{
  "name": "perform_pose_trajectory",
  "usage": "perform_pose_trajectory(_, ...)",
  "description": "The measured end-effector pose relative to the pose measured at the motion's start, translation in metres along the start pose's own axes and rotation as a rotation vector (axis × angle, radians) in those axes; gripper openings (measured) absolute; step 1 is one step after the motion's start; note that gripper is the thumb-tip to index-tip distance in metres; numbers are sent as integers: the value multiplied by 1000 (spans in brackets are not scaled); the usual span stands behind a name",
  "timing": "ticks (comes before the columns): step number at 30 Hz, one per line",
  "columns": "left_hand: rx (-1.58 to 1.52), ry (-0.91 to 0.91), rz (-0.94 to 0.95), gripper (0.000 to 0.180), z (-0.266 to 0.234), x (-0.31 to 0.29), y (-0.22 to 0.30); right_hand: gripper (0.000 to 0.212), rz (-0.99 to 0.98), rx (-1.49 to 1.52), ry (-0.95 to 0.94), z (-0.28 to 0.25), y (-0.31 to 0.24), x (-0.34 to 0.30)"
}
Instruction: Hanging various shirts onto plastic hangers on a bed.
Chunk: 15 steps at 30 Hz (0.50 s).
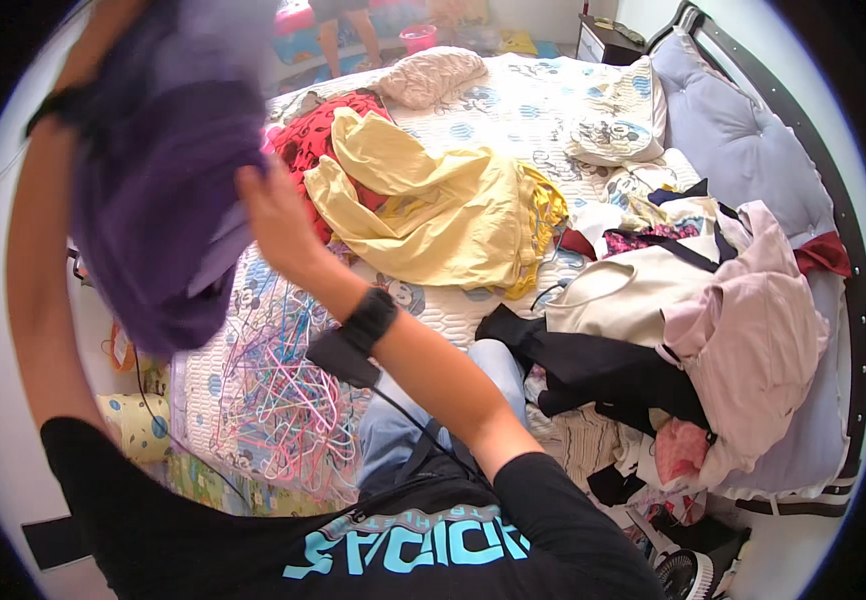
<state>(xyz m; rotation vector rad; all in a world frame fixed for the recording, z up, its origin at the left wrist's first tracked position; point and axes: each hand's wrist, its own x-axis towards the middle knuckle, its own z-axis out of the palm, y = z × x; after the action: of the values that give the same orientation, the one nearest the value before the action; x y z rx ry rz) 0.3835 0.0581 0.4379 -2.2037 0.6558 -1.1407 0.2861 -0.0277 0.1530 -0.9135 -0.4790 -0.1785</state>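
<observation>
A dark purple garment (158,200), smeared by motion, hangs in the air at the upper left. My left hand (98,35) is raised high beside its top, and the cloth hangs from there; its fingers are hidden or cut off by the picture's edge. At the garment's right edge my right hand (283,220) is closed, fingers on the cloth. Below lies a tangled heap of thin pink, blue and purple clothes hangers (293,390). A yellow garment (433,200) is spread on the bed, partly over a red piece with black patterns (338,130).
The bed (523,105) has a quilted, printed cover. On its right lie a pink garment (753,320), a cream top (613,295) and black clothing (593,360). A grey cushioned headboard (753,130) stands right. Another person's legs (348,35) and a pink bucket (418,38) are beyond.
</observation>
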Motion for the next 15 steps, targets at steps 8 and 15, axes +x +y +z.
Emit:
perform_pose_trajectory(8, -749, 26, 25, 25, 349, -32, 365, 36, 519, 48, 674, -240, 176, -50)
perform_pose_trajectory(15, -991, -852, -56, 49, 365, -314, 563, 35, 669, -806, 971, -451, 263, -226)
